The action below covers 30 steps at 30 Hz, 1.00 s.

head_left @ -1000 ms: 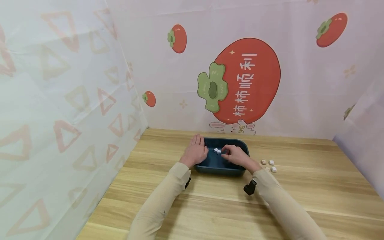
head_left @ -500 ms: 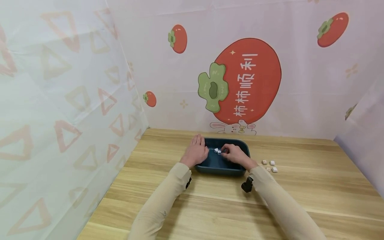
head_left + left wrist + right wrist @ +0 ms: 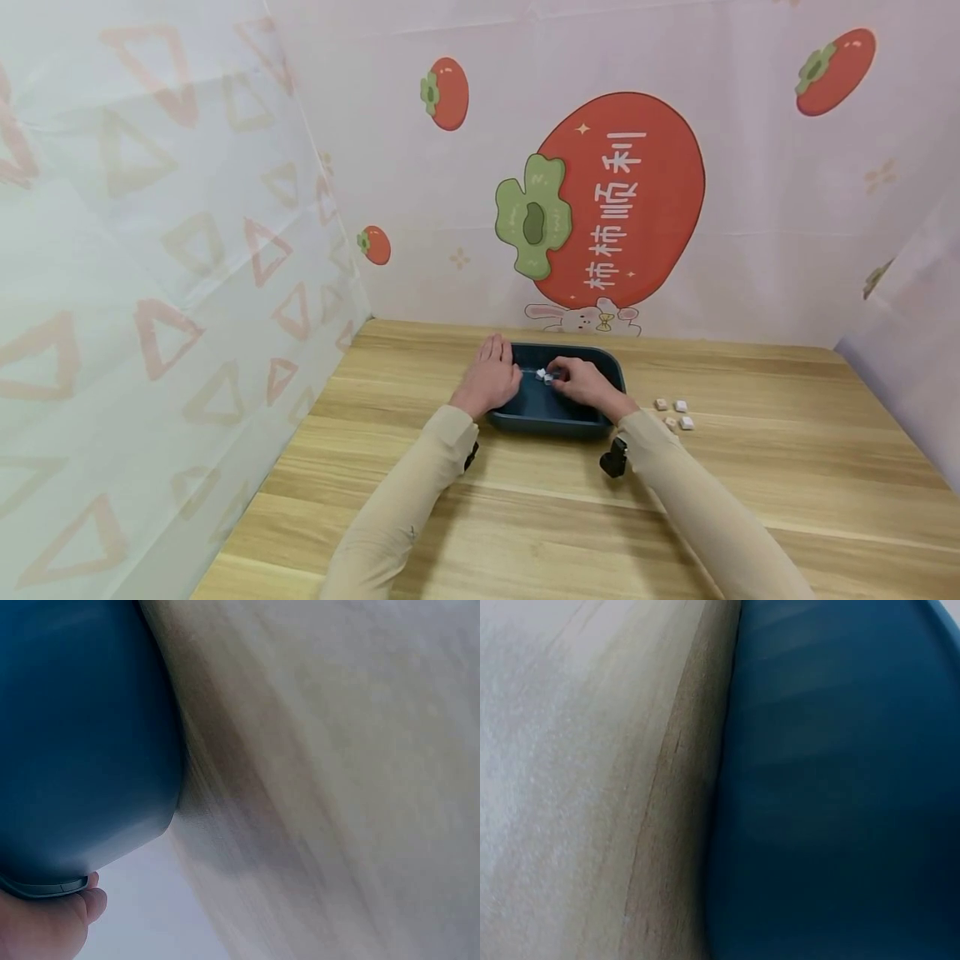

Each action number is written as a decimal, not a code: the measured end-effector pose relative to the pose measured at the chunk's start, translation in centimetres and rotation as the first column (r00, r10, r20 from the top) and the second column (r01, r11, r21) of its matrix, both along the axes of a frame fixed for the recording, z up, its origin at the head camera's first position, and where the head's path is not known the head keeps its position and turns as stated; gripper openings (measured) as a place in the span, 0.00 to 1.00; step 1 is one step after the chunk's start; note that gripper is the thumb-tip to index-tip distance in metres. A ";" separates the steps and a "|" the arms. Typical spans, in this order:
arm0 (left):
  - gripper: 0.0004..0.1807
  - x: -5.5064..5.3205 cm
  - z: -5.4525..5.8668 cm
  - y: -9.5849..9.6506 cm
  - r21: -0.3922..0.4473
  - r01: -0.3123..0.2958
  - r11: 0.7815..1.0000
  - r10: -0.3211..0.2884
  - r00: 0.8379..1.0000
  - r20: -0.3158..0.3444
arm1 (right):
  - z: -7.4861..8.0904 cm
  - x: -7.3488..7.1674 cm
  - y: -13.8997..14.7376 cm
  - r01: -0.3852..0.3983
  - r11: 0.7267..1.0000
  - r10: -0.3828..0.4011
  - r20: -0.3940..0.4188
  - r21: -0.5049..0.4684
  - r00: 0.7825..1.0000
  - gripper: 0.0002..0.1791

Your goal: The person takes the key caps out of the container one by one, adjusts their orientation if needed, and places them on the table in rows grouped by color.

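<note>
In the head view, a dark blue rectangular tray (image 3: 551,428) stands on the table. My left hand (image 3: 489,382) rests along its left rim with the fingers straight. My right hand (image 3: 588,385) reaches over the right side into the tray. Its thumb and forefinger are bent together at a small white cube-like block (image 3: 548,379) and seem to pinch it, though the fingertips partly hide it. Another small white block (image 3: 541,373) lies just beside, on the tray floor. The left wrist view has part of the left hand (image 3: 45,926) at the tray's rim; only the tray's outer wall (image 3: 832,787) and table show in the right wrist view.
Right of the tray, on the wooden table (image 3: 525,533), lie several small blocks: two white ones (image 3: 681,407) and two beige ones (image 3: 661,404). A printed cloth wall (image 3: 420,292) rises behind the table, and another (image 3: 225,333) stands along the left.
My right hand has shifted slightly left and toward the far side, its fingertips coming up to the white blocks in the tray. The left hand has stayed on the rim.
</note>
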<state>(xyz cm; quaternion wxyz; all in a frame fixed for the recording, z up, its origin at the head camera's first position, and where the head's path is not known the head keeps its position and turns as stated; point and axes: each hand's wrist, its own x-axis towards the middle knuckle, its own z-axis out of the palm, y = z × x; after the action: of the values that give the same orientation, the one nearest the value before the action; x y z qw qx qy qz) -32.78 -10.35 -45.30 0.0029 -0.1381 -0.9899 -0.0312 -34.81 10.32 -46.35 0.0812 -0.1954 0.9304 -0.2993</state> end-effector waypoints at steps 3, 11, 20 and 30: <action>0.34 0.0 0.1 0.0 0.007 -0.001 1.000 0.001 1.000 0.006 | -0.1 -0.1 -0.1 -0.009 1.000 0.009 0.004 0.016 1.000 0.14; 0.34 0.0 0.0 0.0 0.003 -0.005 1.000 0.005 1.000 0.014 | 0.2 -0.5 -0.5 -0.037 0.998 0.037 -0.004 0.046 0.999 0.13; 0.34 0.0 0.2 0.1 0.019 0.003 1.000 -0.003 1.000 0.022 | 0.0 -1.0 -1.3 -0.015 0.997 0.015 0.003 0.077 1.000 0.12; 0.34 -0.1 -0.1 0.0 0.016 0.004 1.000 -0.004 1.000 -0.004 | 0.1 -1.0 -2.1 -0.008 0.995 0.006 0.015 0.095 1.000 0.12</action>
<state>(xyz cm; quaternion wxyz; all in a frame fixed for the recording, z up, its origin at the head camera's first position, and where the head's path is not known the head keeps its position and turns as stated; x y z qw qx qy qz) -32.89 -10.40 -45.35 0.0057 -0.1401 -0.9894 -0.0388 -35.81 8.18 -46.29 0.0982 -0.1925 0.9423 -0.2556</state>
